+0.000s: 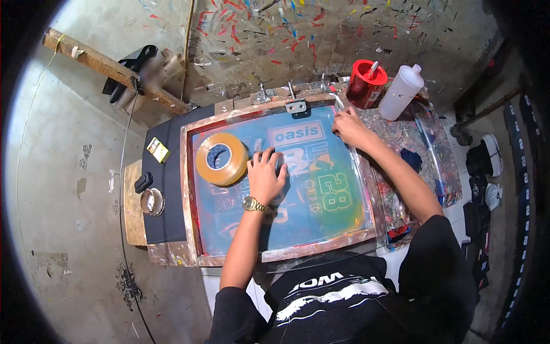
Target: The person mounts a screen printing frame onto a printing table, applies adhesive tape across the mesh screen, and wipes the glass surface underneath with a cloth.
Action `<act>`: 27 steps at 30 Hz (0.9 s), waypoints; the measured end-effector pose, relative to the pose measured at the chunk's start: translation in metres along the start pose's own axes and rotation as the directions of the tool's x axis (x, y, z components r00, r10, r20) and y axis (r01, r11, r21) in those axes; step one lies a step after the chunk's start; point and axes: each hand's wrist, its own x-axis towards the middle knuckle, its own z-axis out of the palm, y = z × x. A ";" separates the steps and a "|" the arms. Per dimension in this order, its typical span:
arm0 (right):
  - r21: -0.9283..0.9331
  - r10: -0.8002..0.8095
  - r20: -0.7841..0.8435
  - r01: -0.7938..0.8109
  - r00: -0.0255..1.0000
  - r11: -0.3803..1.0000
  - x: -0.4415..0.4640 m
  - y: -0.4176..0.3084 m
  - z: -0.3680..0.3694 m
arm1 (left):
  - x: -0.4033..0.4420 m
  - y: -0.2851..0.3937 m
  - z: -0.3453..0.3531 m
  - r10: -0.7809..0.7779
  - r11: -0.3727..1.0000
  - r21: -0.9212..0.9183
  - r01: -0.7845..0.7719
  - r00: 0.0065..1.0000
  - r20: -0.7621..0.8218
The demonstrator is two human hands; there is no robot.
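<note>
A wood-framed printing screen [275,250] with blue mesh and stencil lettering such as "oasis" and "28" lies before me. My left hand [265,176] rests on the mesh with its fingers spread, a watch at its wrist. Just left of the fingertips, a large roll of clear tape [236,172] lies flat. My right hand [348,127] is at the screen's upper right corner, fingers curled in a pinch on a shiny strip of clear tape [362,178] that runs down the right inner edge. The exact fingertip contact is partly hidden.
A hinge clamp [297,108] grips the screen's back edge. Behind my right hand stand a red tub [366,83] and a white squeeze bottle [401,92]. To the left are a yellow cigarette pack [158,149], a black object [144,182] and an ashtray [153,202].
</note>
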 end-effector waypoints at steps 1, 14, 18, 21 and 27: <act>0.000 -0.025 0.043 0.025 0.999 1.000 0.005 0.001 -0.002 | 0.000 0.000 0.000 0.002 1.000 0.001 -0.002 1.000 0.000; 0.001 -0.224 0.267 0.232 0.937 0.973 -0.021 0.014 -0.034 | 0.032 0.029 0.013 0.128 0.981 -0.138 -0.138 0.988 -0.082; 0.128 -0.263 0.136 0.246 0.955 0.961 -0.036 0.007 -0.045 | 0.063 0.065 0.042 0.243 0.938 -0.252 -0.240 0.970 -0.017; 0.122 -0.281 0.027 0.276 0.959 0.953 -0.044 -0.002 -0.043 | 0.079 0.087 0.065 0.321 0.905 -0.290 -0.313 0.947 -0.019; 0.235 -0.153 0.082 0.130 0.985 0.963 -0.047 -0.010 -0.052 | 0.084 0.093 0.079 0.373 0.896 -0.275 -0.347 0.926 0.047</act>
